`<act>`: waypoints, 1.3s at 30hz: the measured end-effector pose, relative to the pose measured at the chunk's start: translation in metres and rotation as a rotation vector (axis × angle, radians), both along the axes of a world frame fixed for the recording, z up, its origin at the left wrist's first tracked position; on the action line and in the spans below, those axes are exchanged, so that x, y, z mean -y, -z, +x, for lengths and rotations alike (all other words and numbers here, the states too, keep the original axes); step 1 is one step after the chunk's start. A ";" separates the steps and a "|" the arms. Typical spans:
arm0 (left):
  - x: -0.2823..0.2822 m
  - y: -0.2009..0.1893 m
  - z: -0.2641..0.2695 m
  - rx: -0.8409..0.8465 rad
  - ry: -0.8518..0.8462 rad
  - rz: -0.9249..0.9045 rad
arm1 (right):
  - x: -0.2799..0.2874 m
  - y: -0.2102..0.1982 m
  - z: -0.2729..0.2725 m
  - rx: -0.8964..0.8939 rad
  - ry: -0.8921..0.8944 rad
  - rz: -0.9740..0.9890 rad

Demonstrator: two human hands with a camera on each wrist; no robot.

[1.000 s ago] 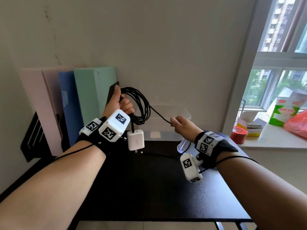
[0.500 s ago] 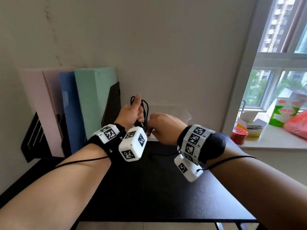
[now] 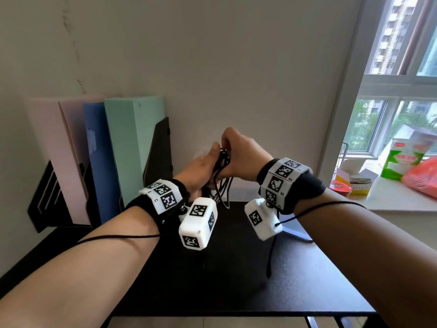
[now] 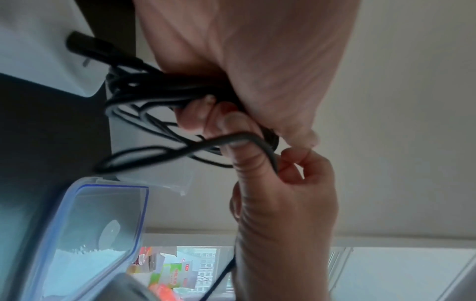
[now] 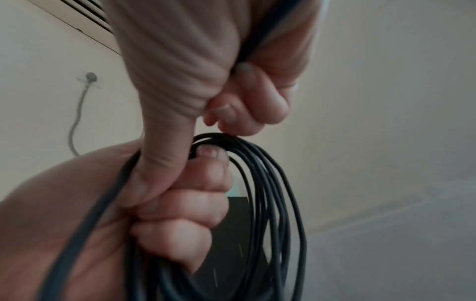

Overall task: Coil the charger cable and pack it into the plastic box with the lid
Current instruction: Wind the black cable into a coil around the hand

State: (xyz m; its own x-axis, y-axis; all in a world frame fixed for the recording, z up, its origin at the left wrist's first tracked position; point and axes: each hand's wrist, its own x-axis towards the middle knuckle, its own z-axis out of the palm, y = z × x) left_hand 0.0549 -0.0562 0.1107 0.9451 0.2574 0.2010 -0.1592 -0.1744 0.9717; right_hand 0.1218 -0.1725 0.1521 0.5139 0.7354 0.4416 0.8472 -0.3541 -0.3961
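Note:
Both hands meet above the back of the black table (image 3: 236, 292). My left hand (image 3: 201, 166) grips the coiled black charger cable (image 3: 222, 188), its fingers curled round the bundle (image 5: 270, 203). My right hand (image 3: 241, 155) pinches a strand (image 4: 273, 158) at the top of the coil, right against the left hand. The white charger adapter (image 4: 46, 51) hangs by the left wrist and is hidden in the head view. The clear plastic box (image 4: 103, 224) with a blue seal sits on the table below the hands, partly hidden (image 3: 295, 229) behind the right wrist.
Pink, blue and green folders (image 3: 132, 147) stand in a black bookend (image 3: 158, 147) at the back left. The windowsill at right holds a green-white carton (image 3: 402, 162), a red bag (image 3: 423, 178) and a red-lidded jar (image 3: 340, 188). A thin black strand (image 3: 268, 268) dangles below the right wrist.
The right hand drew the loose strand in from the right and joined the left hand at the coil. The adapter, earlier hanging in plain sight, is now behind the left wrist.

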 end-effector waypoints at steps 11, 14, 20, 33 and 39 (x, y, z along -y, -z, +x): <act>-0.019 -0.007 -0.010 -0.016 0.158 0.099 | 0.004 -0.005 0.014 -0.247 0.000 0.017; -0.033 -0.004 -0.009 0.028 0.196 -0.121 | 0.013 0.002 0.025 -0.472 -0.078 0.111; -0.033 -0.009 -0.009 0.040 0.445 -0.401 | 0.017 0.016 0.033 -0.758 -0.173 0.212; -0.025 -0.010 0.006 0.219 0.050 -0.230 | -0.003 0.018 0.004 -0.644 -0.217 0.039; -0.027 -0.006 0.010 0.212 0.112 -0.420 | -0.007 0.023 0.003 -0.624 -0.084 0.205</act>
State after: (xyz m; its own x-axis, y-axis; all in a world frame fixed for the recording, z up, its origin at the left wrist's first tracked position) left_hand 0.0646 -0.0288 0.1170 0.9213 0.2564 0.2923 -0.3563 0.2556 0.8987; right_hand 0.1251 -0.1654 0.1287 0.6632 0.7169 0.2149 0.4583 -0.1621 -0.8739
